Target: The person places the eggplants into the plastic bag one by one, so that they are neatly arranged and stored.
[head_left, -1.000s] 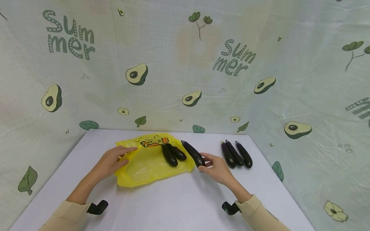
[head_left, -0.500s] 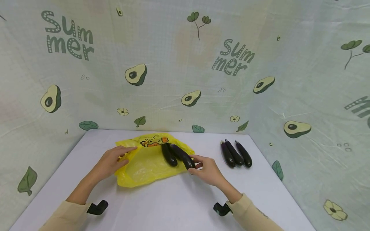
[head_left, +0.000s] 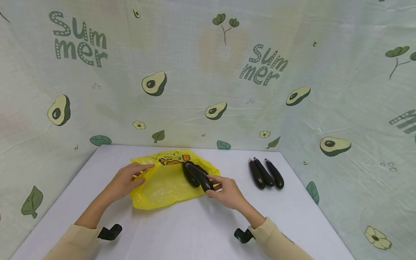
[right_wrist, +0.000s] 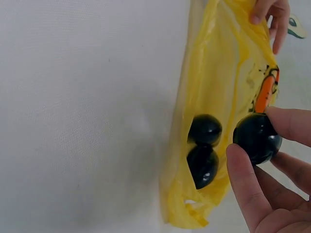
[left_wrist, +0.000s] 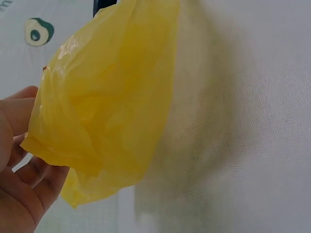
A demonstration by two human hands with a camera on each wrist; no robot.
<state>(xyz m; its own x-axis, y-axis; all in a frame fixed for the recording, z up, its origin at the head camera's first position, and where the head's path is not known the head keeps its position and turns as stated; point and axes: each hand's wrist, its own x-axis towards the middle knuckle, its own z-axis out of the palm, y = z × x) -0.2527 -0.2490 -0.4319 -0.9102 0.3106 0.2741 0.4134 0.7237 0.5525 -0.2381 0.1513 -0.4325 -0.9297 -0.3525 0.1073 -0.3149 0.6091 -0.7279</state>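
Note:
My right hand (head_left: 226, 191) pinches the thick end of a dark purple eggplant (head_left: 199, 177) between thumb and fingers; its round end (right_wrist: 256, 139) shows in the right wrist view. The stem end points away, over two other eggplants (head_left: 189, 177) that lie in a yellow plastic bag (head_left: 159, 193). At the bag's left side, my left hand (head_left: 125, 182) holds the raised edge, thumb and fingers spread. In the left wrist view the yellow plastic (left_wrist: 107, 107) hides the fingertips.
Several more things line the scene: three eggplants (head_left: 265, 175) lie side by side at the table's right rear. A pale cloth backdrop (head_left: 195, 108) with avocado prints rises behind and beside the white table (head_left: 175, 231).
My right hand has moved left, bringing the eggplant from beside the bag's right edge to over the two inside. My left hand stays in place at the bag's edge.

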